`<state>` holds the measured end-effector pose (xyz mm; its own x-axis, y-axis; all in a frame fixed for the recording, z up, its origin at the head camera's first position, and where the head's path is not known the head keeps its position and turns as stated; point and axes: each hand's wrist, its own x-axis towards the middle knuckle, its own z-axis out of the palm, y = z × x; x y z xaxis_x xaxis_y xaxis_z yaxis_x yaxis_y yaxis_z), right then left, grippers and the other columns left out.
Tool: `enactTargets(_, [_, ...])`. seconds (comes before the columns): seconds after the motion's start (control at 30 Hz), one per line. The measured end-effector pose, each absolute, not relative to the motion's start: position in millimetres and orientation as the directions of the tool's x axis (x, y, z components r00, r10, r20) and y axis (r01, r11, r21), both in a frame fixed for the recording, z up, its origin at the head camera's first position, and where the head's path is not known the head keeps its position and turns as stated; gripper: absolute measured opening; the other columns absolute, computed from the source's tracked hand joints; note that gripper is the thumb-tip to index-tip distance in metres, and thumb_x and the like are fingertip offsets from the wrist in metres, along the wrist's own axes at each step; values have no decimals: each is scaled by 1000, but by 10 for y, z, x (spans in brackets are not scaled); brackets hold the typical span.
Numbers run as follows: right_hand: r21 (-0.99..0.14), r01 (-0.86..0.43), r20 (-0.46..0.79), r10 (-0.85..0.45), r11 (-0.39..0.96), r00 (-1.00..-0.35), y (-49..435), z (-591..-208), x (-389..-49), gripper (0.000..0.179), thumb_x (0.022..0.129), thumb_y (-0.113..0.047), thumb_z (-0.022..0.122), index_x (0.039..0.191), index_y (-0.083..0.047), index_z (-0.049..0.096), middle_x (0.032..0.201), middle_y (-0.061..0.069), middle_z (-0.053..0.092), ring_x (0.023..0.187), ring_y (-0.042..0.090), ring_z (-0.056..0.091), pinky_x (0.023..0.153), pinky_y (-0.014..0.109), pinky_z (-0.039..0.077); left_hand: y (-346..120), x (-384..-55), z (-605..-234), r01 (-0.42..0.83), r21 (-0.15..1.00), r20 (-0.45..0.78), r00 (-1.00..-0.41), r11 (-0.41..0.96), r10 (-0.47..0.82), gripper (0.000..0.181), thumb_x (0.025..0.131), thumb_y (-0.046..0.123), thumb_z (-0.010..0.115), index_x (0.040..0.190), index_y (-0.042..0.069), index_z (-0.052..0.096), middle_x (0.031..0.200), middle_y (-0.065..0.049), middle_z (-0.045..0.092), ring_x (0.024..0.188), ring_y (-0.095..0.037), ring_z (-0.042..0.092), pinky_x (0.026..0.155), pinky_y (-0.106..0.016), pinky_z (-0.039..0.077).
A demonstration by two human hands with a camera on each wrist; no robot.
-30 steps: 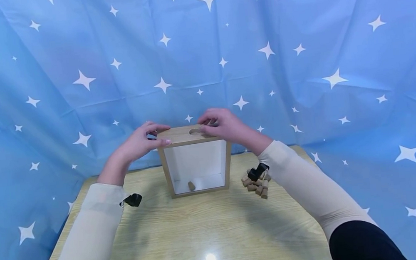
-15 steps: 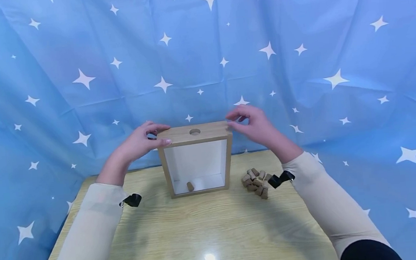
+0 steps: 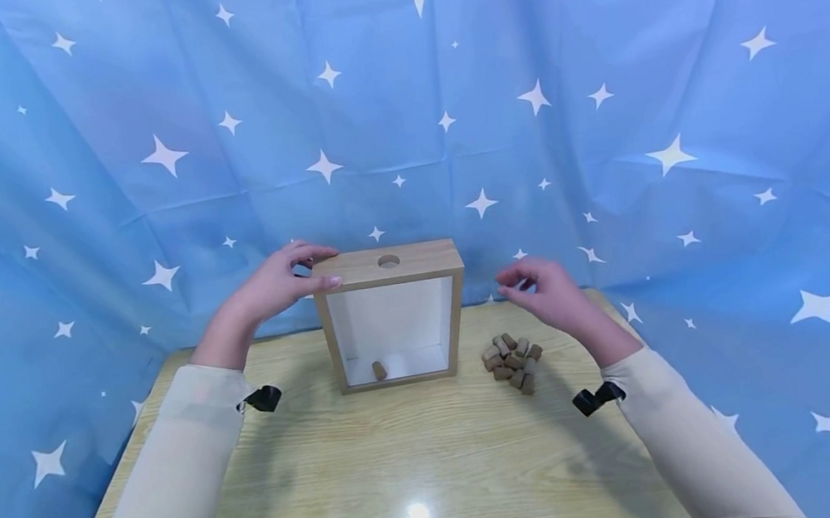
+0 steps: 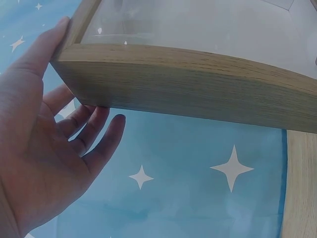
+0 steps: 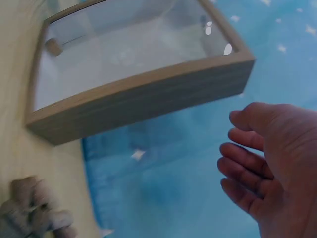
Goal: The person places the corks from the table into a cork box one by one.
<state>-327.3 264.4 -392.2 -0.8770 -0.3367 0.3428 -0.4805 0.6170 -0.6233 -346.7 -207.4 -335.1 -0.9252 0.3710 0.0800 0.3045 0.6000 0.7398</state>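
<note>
A wooden shadow box (image 3: 422, 258) with a clear front and a round hole (image 3: 389, 261) in its top stands upright on the table. Inside, a single cork (image 3: 379, 370) leans near the bottom left. My left hand (image 3: 275, 285) grips the box's top left corner; in the left wrist view the thumb (image 4: 47, 47) lies at the front edge and the fingers reach behind. Off the box's right side, my right hand (image 3: 549, 292) is in the air with fingers loosely bent and nothing in them. Below it, a heap of several corks (image 3: 513, 364) lies on the table.
The light wooden table (image 3: 404, 452) carries the box near its back edge. Behind it hangs a blue cloth (image 3: 398, 85) with white stars. Black wrist cameras (image 3: 598, 398) sit on both sleeves.
My right hand has left the hole area on top of the box, moving right and then down toward the cork heap. The left hand and the box have stayed put.
</note>
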Motion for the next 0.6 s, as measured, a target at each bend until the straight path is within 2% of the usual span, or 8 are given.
enactTargets(0.33, [-651,-391,230,-322,650,-919,2955,-4411,-3153,21,109,-19,74,125,-6,79,119,9,75,108,28,70,94,50,57,-2060,-3448,-3334,303,745,72,-922,595,380,68,100,54,81,159,27,61,165,-3,46,140,-32,42,106,-57,45])
enactTargets(0.6, [-665,-323,183,-273,673,-945,3113,-4710,-3144,21,107,-16,77,123,-3,79,115,9,76,103,27,72,87,40,60,-2064,-3454,-3318,315,738,75,-917,596,393,68,102,51,80,160,23,60,165,-6,46,142,-33,41,109,-58,44])
